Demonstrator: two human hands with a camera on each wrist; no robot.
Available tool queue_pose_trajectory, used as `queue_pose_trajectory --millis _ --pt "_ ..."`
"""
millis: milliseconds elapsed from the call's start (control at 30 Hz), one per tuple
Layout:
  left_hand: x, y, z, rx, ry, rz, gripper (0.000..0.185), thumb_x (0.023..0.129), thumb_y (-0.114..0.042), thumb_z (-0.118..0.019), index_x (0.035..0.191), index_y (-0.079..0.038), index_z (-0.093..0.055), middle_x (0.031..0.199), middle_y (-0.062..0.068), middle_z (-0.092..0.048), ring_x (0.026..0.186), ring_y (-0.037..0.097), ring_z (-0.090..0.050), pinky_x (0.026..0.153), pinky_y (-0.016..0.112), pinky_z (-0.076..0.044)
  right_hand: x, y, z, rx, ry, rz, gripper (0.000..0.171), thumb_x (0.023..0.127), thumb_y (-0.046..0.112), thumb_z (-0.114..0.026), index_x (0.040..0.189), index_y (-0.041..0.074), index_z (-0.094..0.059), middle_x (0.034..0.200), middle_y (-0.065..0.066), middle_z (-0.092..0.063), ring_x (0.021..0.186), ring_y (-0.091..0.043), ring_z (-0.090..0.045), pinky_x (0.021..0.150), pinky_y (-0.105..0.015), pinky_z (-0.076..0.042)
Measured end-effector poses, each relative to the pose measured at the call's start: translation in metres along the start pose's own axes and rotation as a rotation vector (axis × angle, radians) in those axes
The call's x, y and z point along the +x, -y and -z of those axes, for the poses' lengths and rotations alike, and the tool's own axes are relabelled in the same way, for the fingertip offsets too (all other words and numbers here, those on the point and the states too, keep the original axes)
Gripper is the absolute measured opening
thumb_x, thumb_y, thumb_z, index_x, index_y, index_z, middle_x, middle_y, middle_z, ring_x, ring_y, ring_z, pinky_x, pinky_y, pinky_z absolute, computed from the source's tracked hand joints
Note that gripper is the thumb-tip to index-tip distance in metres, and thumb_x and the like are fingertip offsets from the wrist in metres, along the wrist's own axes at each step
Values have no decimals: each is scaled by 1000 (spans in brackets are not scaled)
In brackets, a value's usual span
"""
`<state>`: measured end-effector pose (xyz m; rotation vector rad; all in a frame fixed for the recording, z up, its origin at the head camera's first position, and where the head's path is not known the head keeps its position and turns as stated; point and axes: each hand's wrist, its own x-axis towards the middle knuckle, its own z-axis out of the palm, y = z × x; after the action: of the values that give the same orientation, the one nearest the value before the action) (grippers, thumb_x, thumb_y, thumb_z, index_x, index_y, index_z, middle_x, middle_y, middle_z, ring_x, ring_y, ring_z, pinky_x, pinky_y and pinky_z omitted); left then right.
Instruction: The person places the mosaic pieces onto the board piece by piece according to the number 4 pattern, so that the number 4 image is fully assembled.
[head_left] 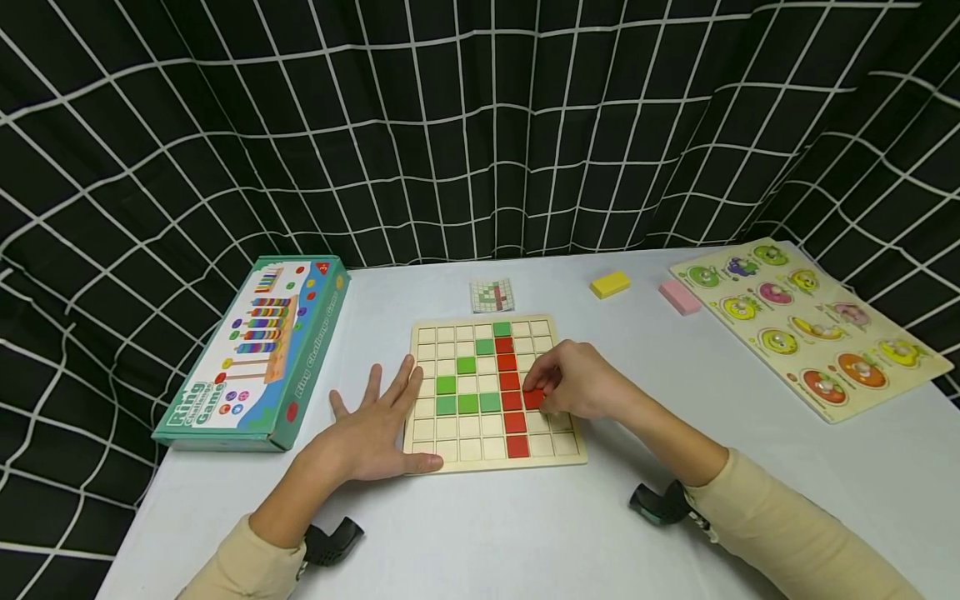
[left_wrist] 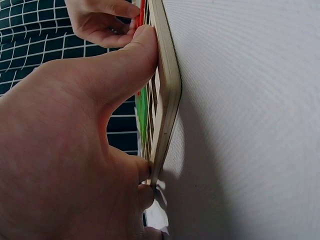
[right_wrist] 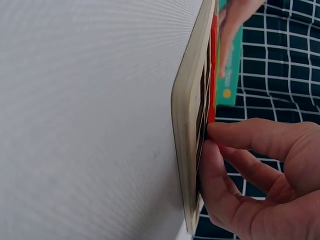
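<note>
A wooden grid board (head_left: 447, 428) lies flat on the table, holding a column of red square tiles (head_left: 507, 362) and several green tiles (head_left: 467, 365) in a stepped shape. Over its left edge, my left hand (head_left: 367, 437) spreads its fingers, the thumb resting on the near left corner. The left wrist view shows that thumb (left_wrist: 142, 47) on top of the board's rim. My right hand (head_left: 585, 385) pinches a red tile (head_left: 533, 401) at a cell just right of the red column. Fingertips of that hand are right at the board's surface in the right wrist view.
A small pattern card (head_left: 492, 296) lies behind the board. Farther right are a yellow block (head_left: 611, 284), a pink block (head_left: 680, 297) and a fruit puzzle board (head_left: 757, 367). A ring game box (head_left: 255, 358) stands at the left. A black gridded curtain (head_left: 465, 142) hangs behind the table.
</note>
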<state>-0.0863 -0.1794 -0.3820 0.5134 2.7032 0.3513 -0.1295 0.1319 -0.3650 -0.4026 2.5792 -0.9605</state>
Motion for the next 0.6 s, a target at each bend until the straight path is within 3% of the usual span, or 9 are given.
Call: queue_pose_trajectory --millis 600 --pt "-3 1 0 -8 -4 -3 126 82 -76 -70 169 -12 -7 177 5 6 159 52 3 98 95 1 -1 3 -1 -22 -3 16 27 70 -6 -87 89 11 -78 75 1 -65 73 -14 -58 70 -28 -51"
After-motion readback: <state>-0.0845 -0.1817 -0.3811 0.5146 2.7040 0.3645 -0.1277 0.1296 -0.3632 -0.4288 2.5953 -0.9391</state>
